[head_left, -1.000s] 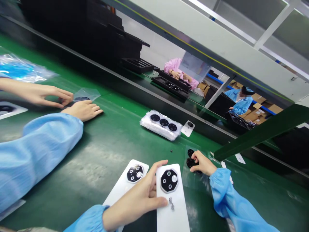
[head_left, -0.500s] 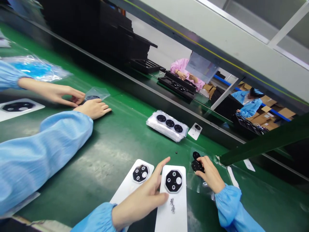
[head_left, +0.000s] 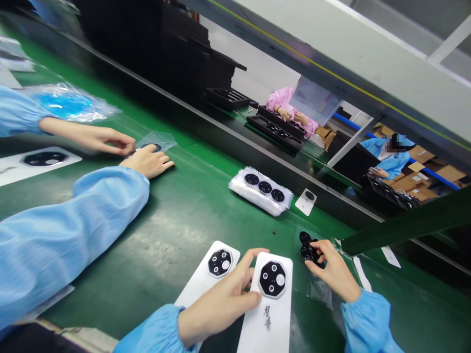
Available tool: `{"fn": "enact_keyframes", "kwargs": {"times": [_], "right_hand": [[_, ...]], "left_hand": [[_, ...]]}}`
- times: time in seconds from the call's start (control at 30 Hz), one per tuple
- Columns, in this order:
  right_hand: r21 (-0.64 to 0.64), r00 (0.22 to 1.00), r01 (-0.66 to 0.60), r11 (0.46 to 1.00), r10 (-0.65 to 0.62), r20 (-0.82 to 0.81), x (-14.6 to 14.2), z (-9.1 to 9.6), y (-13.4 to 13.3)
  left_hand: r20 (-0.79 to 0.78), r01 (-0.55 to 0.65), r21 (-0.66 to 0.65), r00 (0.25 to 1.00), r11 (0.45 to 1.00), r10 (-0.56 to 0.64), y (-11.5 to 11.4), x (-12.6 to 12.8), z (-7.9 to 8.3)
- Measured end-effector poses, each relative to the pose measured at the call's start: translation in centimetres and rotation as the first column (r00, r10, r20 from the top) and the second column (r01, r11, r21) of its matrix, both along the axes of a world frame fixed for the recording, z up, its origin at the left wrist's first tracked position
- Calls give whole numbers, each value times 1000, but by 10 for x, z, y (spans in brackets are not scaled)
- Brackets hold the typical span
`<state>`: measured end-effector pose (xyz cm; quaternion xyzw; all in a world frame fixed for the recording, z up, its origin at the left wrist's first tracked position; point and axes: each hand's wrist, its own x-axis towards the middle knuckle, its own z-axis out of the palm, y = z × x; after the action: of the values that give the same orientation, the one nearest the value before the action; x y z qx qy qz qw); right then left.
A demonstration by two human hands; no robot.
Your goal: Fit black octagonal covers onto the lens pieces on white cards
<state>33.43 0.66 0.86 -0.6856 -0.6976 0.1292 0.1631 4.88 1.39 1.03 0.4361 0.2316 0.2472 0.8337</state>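
My left hand (head_left: pixel 221 301) lies on a white phone back cover (head_left: pixel 270 309) with a black octagonal camera module, thumb on its face and index fingertip at its top edge. A second white back cover (head_left: pixel 209 274) lies just to its left, partly under my hand. My right hand (head_left: pixel 333 269) pinches a small black lens piece (head_left: pixel 311 252) over a clear plastic bag (head_left: pixel 318 289) that holds more black pieces.
A co-worker's two hands (head_left: pixel 147 159) handle a small clear bag at the left, next to another white cover (head_left: pixel 37 164). A wrapped pack of black lens parts (head_left: pixel 261 191) and a small white card (head_left: pixel 307 201) lie mid-belt. Black trays are stacked behind the green conveyor (head_left: pixel 172 220).
My right hand has closed its fingers on a black piece and lifted it slightly from the bag. My left hand stays on the cover. The view has shifted a little.
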Motion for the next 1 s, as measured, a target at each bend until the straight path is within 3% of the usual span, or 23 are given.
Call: {"fn": "enact_keyframes", "kwargs": {"times": [0.33, 0.63, 1.0], "right_hand": [[-82, 952, 2, 997, -27, -304, -20, 39, -14], [-93, 941, -93, 991, 57, -334, -44, 56, -29], [32, 976, -146, 989, 149, -157, -59, 61, -37]], "left_hand": [[-26, -14, -52, 1000, 999, 13, 0, -1, 3], [-39, -22, -69, 999, 997, 20, 1, 0, 3], [19, -40, 14, 999, 999, 40, 1, -1, 0]]}}
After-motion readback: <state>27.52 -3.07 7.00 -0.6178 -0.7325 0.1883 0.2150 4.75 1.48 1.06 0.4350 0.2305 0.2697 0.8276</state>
